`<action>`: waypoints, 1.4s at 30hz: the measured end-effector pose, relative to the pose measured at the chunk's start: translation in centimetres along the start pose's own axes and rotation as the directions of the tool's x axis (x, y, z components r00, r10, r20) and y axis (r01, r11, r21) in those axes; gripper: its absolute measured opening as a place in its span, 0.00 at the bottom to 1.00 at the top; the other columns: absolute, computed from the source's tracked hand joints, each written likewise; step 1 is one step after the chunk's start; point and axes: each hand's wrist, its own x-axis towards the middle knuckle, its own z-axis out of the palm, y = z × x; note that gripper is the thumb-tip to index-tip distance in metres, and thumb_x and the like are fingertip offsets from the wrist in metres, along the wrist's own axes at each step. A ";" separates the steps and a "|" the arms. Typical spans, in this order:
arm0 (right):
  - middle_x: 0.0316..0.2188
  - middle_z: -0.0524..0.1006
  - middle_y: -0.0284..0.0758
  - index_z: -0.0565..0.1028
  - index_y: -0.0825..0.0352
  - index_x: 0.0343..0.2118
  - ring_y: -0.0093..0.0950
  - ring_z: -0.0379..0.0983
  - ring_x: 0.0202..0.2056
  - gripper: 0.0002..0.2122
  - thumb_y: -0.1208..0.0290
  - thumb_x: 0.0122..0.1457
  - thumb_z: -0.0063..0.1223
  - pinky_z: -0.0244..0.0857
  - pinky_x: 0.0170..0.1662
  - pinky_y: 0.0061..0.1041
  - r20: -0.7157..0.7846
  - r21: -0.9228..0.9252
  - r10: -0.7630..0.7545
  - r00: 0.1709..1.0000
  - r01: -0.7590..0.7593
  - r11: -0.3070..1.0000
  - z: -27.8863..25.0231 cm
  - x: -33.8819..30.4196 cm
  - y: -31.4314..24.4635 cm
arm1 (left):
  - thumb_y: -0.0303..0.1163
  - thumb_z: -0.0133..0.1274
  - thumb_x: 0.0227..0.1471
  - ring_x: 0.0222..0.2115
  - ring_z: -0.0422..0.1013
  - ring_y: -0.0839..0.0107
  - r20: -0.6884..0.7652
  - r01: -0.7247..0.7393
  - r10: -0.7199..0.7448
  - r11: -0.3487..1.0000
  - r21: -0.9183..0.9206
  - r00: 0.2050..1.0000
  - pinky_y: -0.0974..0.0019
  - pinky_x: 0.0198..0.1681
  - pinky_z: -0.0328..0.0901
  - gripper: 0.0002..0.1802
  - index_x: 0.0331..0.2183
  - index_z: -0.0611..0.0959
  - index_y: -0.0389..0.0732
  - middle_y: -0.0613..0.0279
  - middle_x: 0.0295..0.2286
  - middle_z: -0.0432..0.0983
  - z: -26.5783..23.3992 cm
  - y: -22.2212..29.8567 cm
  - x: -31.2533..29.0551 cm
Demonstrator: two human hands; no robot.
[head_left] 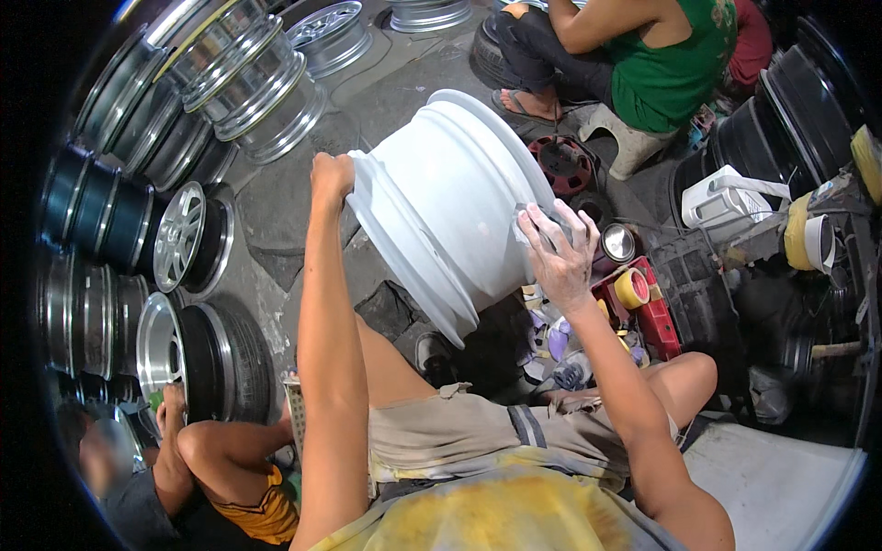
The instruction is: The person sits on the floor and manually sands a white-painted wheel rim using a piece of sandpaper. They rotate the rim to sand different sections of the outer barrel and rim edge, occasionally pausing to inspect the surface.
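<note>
A white-coated wheel rim stands on edge in front of my knees, tilted to the right. My left hand grips its left lip at the top. On the rim's right side my right hand presses a small grey pad flat against the barrel, fingers spread over it. The rim's lower edge rests near the ground by my legs.
Stacks of bare metal rims and tyred wheels line the left. A seated person in a green top is at the back; another person crouches at lower left. A red tray with a tape roll lies at the right.
</note>
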 end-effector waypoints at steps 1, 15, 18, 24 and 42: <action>0.56 0.76 0.22 0.82 0.54 0.52 0.33 0.65 0.61 0.19 0.68 0.55 0.62 0.52 0.65 0.46 0.000 0.012 -0.011 1.000 0.011 1.000 -0.4 -0.2 0.0 | 0.32 0.47 0.52 0.56 0.70 0.37 0.002 -0.004 0.004 1.000 0.025 1.000 0.51 0.58 0.65 0.30 0.50 0.76 0.17 0.23 0.50 0.73 0.2 -0.1 -0.1; 0.54 0.75 0.27 0.81 0.57 0.52 0.34 0.64 0.60 0.18 0.68 0.56 0.61 0.52 0.66 0.50 0.002 0.045 0.084 0.996 -0.084 0.995 0.3 2.7 -2.3 | 0.28 0.46 0.49 0.27 0.73 0.62 -0.085 -0.045 0.040 0.998 -0.054 0.996 0.54 0.28 0.64 0.20 0.31 0.80 0.15 0.45 0.26 0.78 0.3 -3.5 5.3; 0.51 0.76 0.29 0.79 0.57 0.53 0.35 0.65 0.59 0.19 0.69 0.57 0.60 0.55 0.62 0.49 0.141 -0.009 0.215 0.966 -0.216 0.976 -2.2 -6.2 -2.0 | 0.30 0.48 0.48 0.36 0.77 0.54 -0.033 -0.056 0.056 0.998 0.003 0.998 0.53 0.36 0.68 0.25 0.38 0.80 0.13 0.35 0.34 0.80 0.8 -2.2 5.8; 0.37 0.75 0.35 0.84 0.61 0.41 0.37 0.69 0.45 0.11 0.63 0.62 0.55 0.65 0.49 0.39 0.642 0.196 0.241 0.728 -0.460 0.866 -1.8 -19.0 -6.5 | 0.35 0.51 0.48 0.40 0.78 0.51 0.065 -0.171 0.159 0.946 0.276 0.985 0.52 0.41 0.69 0.26 0.37 0.81 0.16 0.35 0.35 0.81 0.0 -3.3 10.5; 0.53 0.71 0.42 0.75 0.61 0.52 0.41 0.68 0.53 0.19 0.68 0.57 0.57 0.63 0.52 0.44 0.622 -0.482 0.710 0.331 -0.552 0.680 6.0 -31.1 0.2 | 0.33 0.50 0.48 0.47 0.77 0.49 0.109 -0.084 0.068 0.985 0.150 0.992 0.54 0.47 0.69 0.29 0.42 0.78 0.12 0.31 0.42 0.79 -0.3 -1.4 8.3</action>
